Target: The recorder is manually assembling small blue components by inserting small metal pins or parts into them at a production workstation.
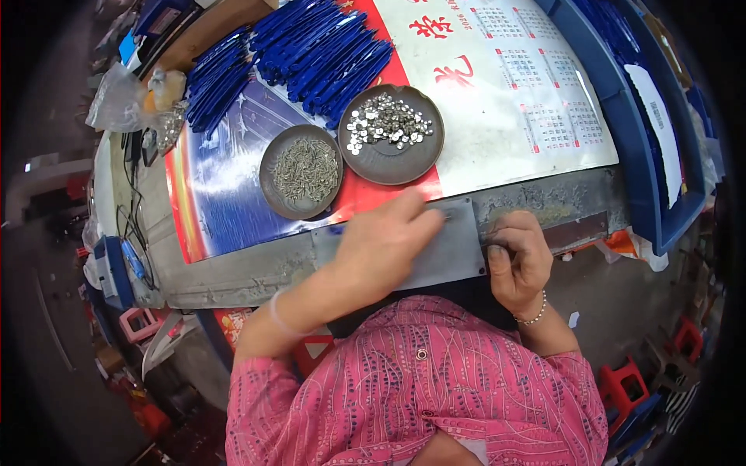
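Head view: both hands [386, 242] [519, 260] on grey metal plate [454, 252], grip unclear.

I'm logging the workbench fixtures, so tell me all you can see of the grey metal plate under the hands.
The grey metal plate is a flat, dull, rectangular sheet lying at the near edge of the bench, below the two round dishes. The left hand rests across its left part, fingertips near its upper edge; the right hand grips its right edge.
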The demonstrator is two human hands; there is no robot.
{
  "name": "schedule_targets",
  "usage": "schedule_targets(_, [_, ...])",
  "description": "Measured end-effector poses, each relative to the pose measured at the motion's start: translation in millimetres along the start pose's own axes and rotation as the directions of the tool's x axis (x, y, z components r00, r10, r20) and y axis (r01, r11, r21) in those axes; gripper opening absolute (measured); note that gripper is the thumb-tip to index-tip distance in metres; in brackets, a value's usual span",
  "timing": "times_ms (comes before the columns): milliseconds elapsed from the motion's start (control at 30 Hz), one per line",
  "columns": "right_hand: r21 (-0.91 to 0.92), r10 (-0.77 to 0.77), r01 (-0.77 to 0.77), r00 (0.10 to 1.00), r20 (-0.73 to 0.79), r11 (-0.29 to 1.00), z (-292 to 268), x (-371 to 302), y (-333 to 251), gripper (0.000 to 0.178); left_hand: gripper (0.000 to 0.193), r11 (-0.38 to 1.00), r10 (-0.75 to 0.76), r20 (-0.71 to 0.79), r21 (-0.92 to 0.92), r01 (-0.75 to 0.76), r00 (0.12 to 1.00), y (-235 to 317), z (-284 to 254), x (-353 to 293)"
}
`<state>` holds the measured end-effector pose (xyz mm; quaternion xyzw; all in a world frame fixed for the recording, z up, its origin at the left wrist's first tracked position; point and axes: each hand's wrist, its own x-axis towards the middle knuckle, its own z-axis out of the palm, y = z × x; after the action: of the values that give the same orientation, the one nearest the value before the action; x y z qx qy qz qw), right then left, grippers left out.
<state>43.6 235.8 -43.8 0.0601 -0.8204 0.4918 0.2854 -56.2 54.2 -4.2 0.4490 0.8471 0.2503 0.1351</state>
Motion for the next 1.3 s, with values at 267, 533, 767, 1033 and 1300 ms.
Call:
schedule_targets(267, [0.118,0.152,-0.165,0.983,0.105,0.979,4,0,-26,0.010,0.020,0.995,-0.035,-0.023,0.089,0.037,0.999,-14,-8,-34])
schedule_targets(533, [0.208,0.225,-0.300,0.920,0.321,0.931,49,20,-60,0.014,0.026,0.259,-0.448,-0.034,-0.961,0.094,0.893,17,-2,-83])
schedule_targets(767, [0.345,0.080,-0.183,0.953,0.292,0.921,72,18,-70,0.013,0.026,0.233,-0.462,-0.199,-0.968,-0.099,0.864,28,22,-105])
schedule_targets(1033, [0.132,-0.262,0.246,0.958,0.117,0.960,91,9,-55,0.016,0.025,0.530,-0.491,-0.557,-0.801,-0.278,0.669,39,52,-100])
schedule_targets(1300, [0.346,0.061,-0.103,0.990,0.130,0.933,93,-1,-67,0.015,0.018,0.365,-0.544,-0.538,-0.843,-0.395,0.644,43,59,-102])
